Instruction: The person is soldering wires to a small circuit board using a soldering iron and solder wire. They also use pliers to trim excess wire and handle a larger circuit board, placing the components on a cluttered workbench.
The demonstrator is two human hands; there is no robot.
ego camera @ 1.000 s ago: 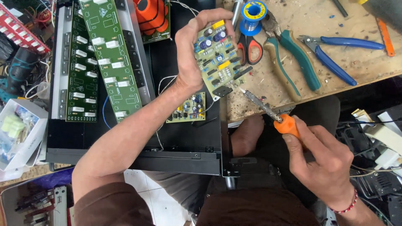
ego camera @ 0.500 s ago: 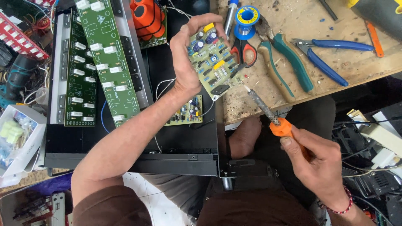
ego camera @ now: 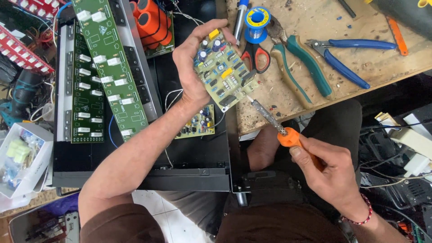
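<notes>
Gripping a small green circuit board (ego camera: 225, 74) by its edge, the left hand (ego camera: 194, 67) has its fingers curled over the top and the thumb along the near side, so the populated face tilts up toward the camera. The board sits above the gap between the black chassis (ego camera: 135, 175) and the wooden worktop (ego camera: 315, 27). Just below this hand lies a second small board (ego camera: 198, 122) inside the chassis, and further off to its left stand two long green boards (ego camera: 108, 67) with white blocks.

The right hand (ego camera: 330, 173) is closed around the orange handle of a soldering iron (ego camera: 281, 128), thumb on top, with the metal shaft pointing up and to the left. Its tip reaches the lower right corner of the held board; whether it truly touches cannot be told.

Against the view half a second ago, the iron's tip has come closer to the board's corner, where earlier it stood a little apart and lower. The left hand keeps much the same hold, with the board turned slightly.

Beyond the right hand, on the worktop, lie red-handled scissors (ego camera: 254, 60), a blue solder reel (ego camera: 257, 19), green-handled pliers (ego camera: 301, 67) and blue-handled cutters (ego camera: 344, 56), all apart from both hands and lying as they did before.
</notes>
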